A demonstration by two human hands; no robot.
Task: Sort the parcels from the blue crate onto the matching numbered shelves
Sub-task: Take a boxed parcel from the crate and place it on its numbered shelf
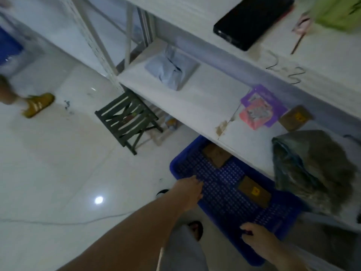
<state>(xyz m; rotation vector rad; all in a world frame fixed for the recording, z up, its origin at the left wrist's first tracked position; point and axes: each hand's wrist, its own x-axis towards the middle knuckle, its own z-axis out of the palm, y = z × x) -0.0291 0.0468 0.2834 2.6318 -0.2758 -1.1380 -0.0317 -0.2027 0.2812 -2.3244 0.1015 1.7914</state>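
At the far left edge, another person's foot in a tan shoe stands on the pale tiled floor, with a blurred blue object above it. Further right, a dark folding stool stands on the floor just beside the white rack upright.

The left hand reaches down to the blue crate, which sits on the floor partly under the lower shelf. Its grip is closed on the crate's left rim, with the fingers curled over the edge. A pale blue parcel lies on the left part of the lower shelf.

Two flat parcels lie well apart inside the crate. The far brown parcel is at the far end, half under the shelf's edge. The labelled brown parcel, which has a yellow sticker, is near the middle. The right hand is at the crate's near rim, and its grip curls round that rim, though blur hides the fingertips.

Further right on the lower shelf, a pink parcel lies on a purple parcel. Just beside them is a small brown box with a yellow sticker, and a large grey bag lies nearer the camera.

The upper shelf carries a handwritten mark that seems to read 2-3. It also holds a black parcel and, at the right edge, a green parcel.
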